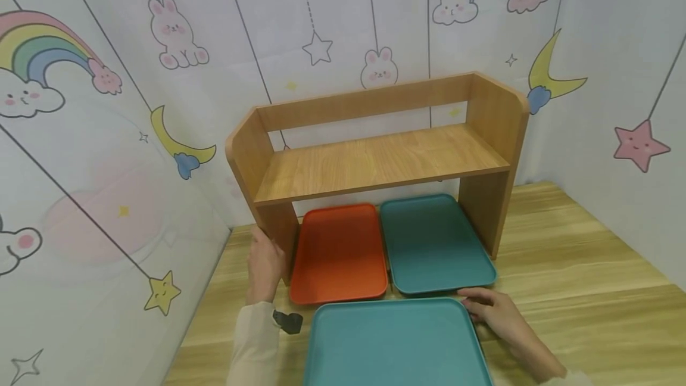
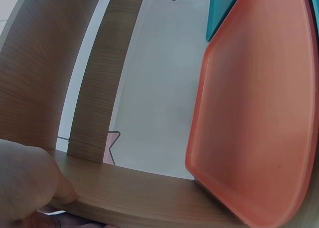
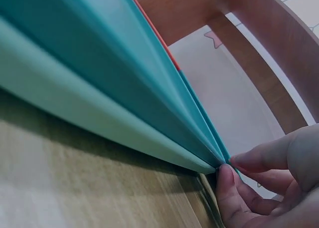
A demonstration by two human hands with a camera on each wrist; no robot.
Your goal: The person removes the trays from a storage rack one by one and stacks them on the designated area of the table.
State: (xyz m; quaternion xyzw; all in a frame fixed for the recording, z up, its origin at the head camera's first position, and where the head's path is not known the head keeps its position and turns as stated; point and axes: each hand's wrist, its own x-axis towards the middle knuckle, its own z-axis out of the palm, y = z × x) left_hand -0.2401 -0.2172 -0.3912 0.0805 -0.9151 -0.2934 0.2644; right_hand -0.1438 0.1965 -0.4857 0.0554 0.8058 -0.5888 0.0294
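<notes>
- The left hand (image 1: 265,264) grips the near edge of the left side panel of the wooden shelf (image 1: 380,159); in the left wrist view the thumb lies over the panel's edge, with other fingers partly seen on the outer side.
- The right hand (image 1: 495,314) is at the far right corner of the near teal tray (image 1: 399,347), thumb and forefinger close together there with only a narrow gap; whether they pinch the rim I cannot tell.
- The near teal tray lies in front of the shelf, its near end cut off by the lower border of the head view.
- The orange-red tray (image 1: 340,255) lies on the left below the shelf board, its near end reaching out past the left panel.
- The far teal tray (image 1: 436,246) lies just beside it on the right, between the orange-red tray and the right side panel, its near edge close to the right forefinger.
- The shelf stands upright on the wood-grain table (image 1: 579,267), towards the far side.
- Behind it hangs a pale backdrop (image 1: 343,22) printed with rabbits, rainbows, moons and stars.
- A cream sleeve (image 1: 254,338) covers the left forearm, with a dark object (image 1: 289,322) at the wrist.
</notes>
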